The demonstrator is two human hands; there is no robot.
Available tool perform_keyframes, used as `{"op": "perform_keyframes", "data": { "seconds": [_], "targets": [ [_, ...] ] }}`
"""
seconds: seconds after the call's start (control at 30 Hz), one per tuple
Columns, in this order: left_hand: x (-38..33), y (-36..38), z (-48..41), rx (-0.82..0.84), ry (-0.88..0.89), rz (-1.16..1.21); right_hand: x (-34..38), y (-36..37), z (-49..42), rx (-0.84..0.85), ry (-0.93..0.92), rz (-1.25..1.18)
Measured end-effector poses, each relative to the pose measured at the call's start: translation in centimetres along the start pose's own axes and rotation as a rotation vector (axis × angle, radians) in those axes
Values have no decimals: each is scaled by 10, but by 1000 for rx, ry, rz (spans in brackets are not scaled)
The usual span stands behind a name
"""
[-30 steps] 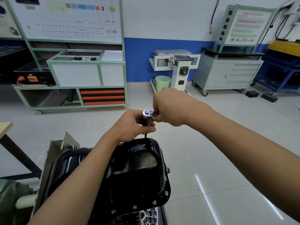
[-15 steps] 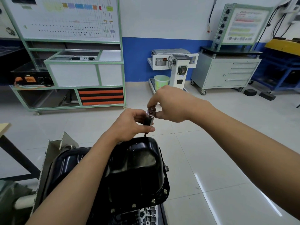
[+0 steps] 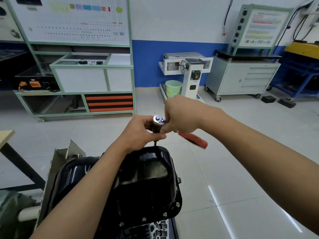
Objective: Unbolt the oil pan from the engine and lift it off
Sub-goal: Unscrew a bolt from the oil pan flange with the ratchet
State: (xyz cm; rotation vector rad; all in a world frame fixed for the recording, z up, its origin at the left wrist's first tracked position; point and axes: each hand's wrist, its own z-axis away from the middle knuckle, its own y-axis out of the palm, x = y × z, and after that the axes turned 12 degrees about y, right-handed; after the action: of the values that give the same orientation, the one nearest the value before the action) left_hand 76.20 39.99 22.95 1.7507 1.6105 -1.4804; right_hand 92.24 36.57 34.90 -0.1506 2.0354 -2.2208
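Both hands are on the tool: the left hand point(image 3: 140, 132) has its fingers and thumb curled round the dark extension bar point(image 3: 155, 143) right under the head, and the right hand point(image 3: 181, 116) is closed round the handle of the ratchet point(image 3: 159, 120) close to that silver head, with the red grip point(image 3: 193, 140) poking out below the palm toward the right, a bit motion-blurred. The bar drops straight down to the far rim of the oil pan point(image 3: 148, 176), though I can't see the actual contact point. The pan is glossy black, sits bottom-up on the engine point(image 3: 158, 228) right in front of the person between the forearms, and has several bolt heads point(image 3: 177, 204) along its near-right flange. A bare metal bracket point(image 3: 65, 152) stands off the pan's left side, and a wooden table corner point(image 3: 6, 135) pokes in at the far left. As for writing, honestly nothing is legible. The green-framed training board point(image 3: 77, 19) has coloured blocks and a wiring-style diagram, and the display panel point(image 3: 262, 26) on the grey drawer cabinet point(image 3: 241, 78) has coloured rows, but it's all too blurred to read. Also back there by the blue wall stripe are a white stand with a hand wheel point(image 3: 184, 65), with a small blue label I can't make out, and a pale green bucket point(image 3: 173, 88) next to it.
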Motion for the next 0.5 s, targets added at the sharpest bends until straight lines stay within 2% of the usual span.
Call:
{"op": "perform_keyframes", "data": {
  "seconds": [0.17,0.33,0.5],
  "targets": [
    [-2,-1,0,39,-37,58,-7,0,-4,-184,-29,157],
    [-5,-1,0,92,-53,71,-7,5,-8,-94,-225,64],
    [-6,-1,1,77,-64,50,-7,5,-7,-98,-197,9]
  ]
}}
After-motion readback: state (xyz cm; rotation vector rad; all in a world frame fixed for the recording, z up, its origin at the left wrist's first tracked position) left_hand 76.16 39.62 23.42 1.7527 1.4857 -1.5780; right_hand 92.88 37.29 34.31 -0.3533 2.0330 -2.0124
